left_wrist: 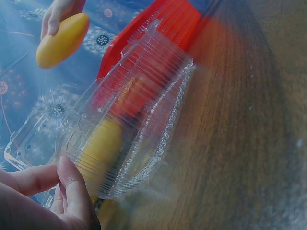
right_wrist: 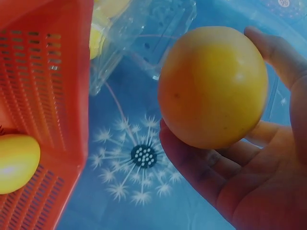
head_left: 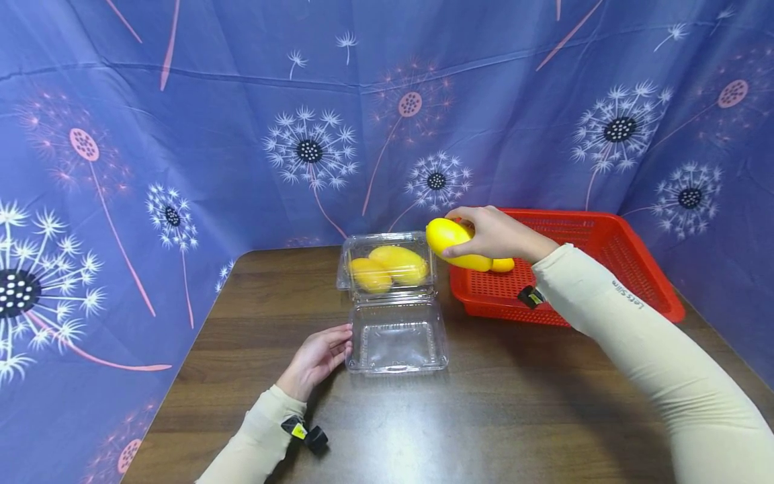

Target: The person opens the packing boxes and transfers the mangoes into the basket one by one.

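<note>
A yellow mango (head_left: pixel 450 236) is in my right hand (head_left: pixel 492 232), which grips it above the left side of the red basket. In the right wrist view the thumb and fingers curl round the held mango (right_wrist: pixel 213 88). My left hand (head_left: pixel 320 356) pinches the left rim of an open clear plastic clamshell container (head_left: pixel 399 346); the left wrist view shows thumb and finger at the container's edge (left_wrist: pixel 72 143). Two mangoes (head_left: pixel 399 263) lie in the container's far half. Another mango (head_left: pixel 503 265) lies in the basket, partly hidden behind the held one.
The red perforated basket (head_left: pixel 647 269) stands at the back right of the wooden table (head_left: pixel 272 289), close to the container's right side. A blue dandelion-print cloth (head_left: pixel 230 148) hangs behind the table and along its sides.
</note>
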Action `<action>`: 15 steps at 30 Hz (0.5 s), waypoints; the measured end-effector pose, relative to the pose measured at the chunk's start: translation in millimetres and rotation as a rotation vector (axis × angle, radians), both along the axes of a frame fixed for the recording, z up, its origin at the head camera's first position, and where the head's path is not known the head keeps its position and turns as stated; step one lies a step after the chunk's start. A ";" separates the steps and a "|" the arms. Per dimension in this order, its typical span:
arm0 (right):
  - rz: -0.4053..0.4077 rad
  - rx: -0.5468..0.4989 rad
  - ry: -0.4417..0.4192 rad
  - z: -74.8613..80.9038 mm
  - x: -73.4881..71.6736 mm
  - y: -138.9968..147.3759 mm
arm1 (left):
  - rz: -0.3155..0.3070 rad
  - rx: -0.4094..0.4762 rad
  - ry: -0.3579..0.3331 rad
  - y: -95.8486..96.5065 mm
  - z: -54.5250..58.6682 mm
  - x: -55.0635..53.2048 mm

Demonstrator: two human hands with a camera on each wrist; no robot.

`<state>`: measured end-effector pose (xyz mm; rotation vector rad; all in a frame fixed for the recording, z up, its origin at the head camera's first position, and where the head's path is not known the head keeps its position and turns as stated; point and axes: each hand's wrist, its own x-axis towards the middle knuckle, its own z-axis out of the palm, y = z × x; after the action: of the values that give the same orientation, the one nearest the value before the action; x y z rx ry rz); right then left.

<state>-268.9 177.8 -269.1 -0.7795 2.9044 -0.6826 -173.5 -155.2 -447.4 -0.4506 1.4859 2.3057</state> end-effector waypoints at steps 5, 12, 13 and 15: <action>-0.039 0.006 0.002 2.3 -4.8 8.0 | -0.012 0.003 0.000 -1.2 -0.6 -0.8; -0.074 -0.011 -0.010 7.1 -11.3 20.5 | -0.021 -0.002 0.007 -2.3 -0.4 -0.1; -0.082 -0.013 -0.007 7.9 -12.3 22.8 | -0.021 -0.003 0.007 -2.3 -0.3 0.0; -0.095 -0.016 0.002 9.6 -14.7 27.2 | -0.022 -0.006 0.007 -2.5 -0.3 0.0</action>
<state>-283.6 205.1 -259.5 -0.6477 2.9578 -0.7139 -173.5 -157.7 -447.7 -0.4255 1.4941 2.2886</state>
